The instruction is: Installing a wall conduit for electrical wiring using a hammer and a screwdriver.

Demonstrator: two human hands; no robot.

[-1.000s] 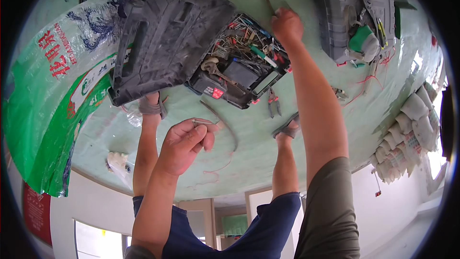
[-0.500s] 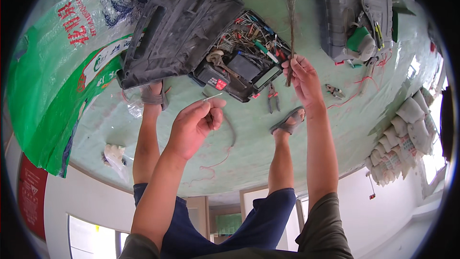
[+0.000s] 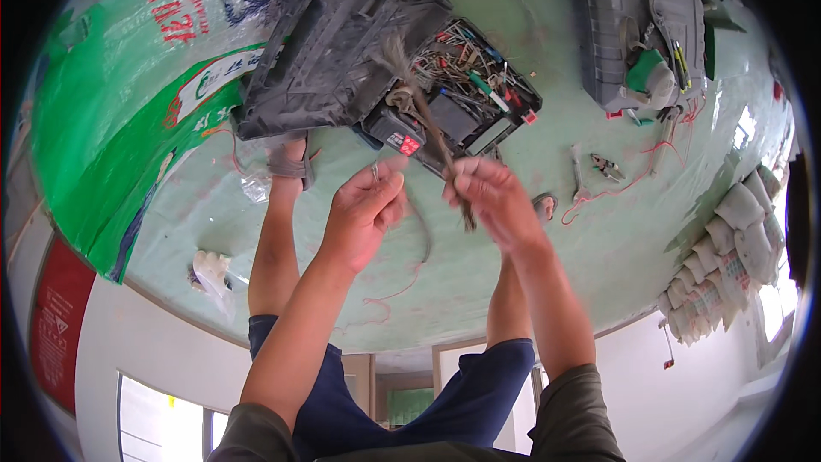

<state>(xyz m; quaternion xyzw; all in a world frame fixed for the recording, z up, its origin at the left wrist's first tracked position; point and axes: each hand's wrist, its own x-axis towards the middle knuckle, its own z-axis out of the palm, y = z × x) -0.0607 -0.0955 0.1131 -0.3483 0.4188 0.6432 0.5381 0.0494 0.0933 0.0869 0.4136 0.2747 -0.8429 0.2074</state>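
Note:
My right hand (image 3: 498,198) is closed around a bundle of thin wires (image 3: 428,120), its frayed far end fanning out over the open toolbox (image 3: 440,162). Close by on the left, my left hand (image 3: 366,210) is pinched with its fingers curled. A thin pale strip (image 3: 375,173) sticks up from it; its exact kind is too small to tell. The hands are near each other but apart. Inside the toolbox lie many loose screws and bits (image 3: 457,56), a green-handled tool (image 3: 487,91) and a dark battery-like block with a red label (image 3: 395,133).
The toolbox's black lid (image 3: 333,43) lies open beside a green and white woven sack (image 3: 111,145). On the right stand a grey case (image 3: 599,43) with tools on top, pliers (image 3: 607,168), a wrench (image 3: 577,173) and red wire (image 3: 633,180). Stacked white bags (image 3: 740,235) line the far right.
My right hand has moved left and closer to me with the wire bundle, which now tilts left across the toolbox. My left hand has shifted slightly right. The view has shifted a little.

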